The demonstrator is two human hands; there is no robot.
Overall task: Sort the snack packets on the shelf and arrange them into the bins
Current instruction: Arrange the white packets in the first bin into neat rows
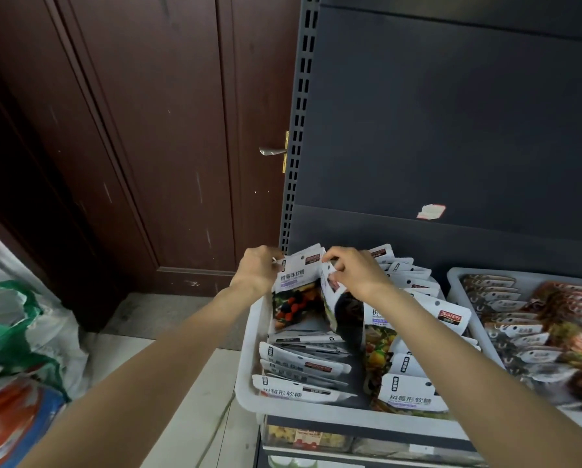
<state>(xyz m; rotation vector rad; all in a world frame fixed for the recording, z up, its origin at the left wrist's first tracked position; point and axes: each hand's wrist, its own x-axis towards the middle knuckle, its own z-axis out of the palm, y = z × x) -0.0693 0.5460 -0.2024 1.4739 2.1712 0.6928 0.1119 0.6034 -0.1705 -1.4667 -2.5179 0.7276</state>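
Note:
A white bin (249, 373) on the dark shelf holds several white snack packets with fruit pictures, in two rows. At the back of the left row, my left hand (259, 270) grips the top left edge of an upright berry packet (296, 295). My right hand (353, 271) pinches the top of the packet (333, 285) just to its right, fingers curled over it. More packets (407, 396) lean in the right row under my right forearm.
A second white bin (455, 282) to the right holds several red-brown snack packets. The shelf's dark back panel (451, 130) rises behind. A brown door (147, 130) stands left, with filled bags (19, 332) on the floor. A lower shelf shows below the bin.

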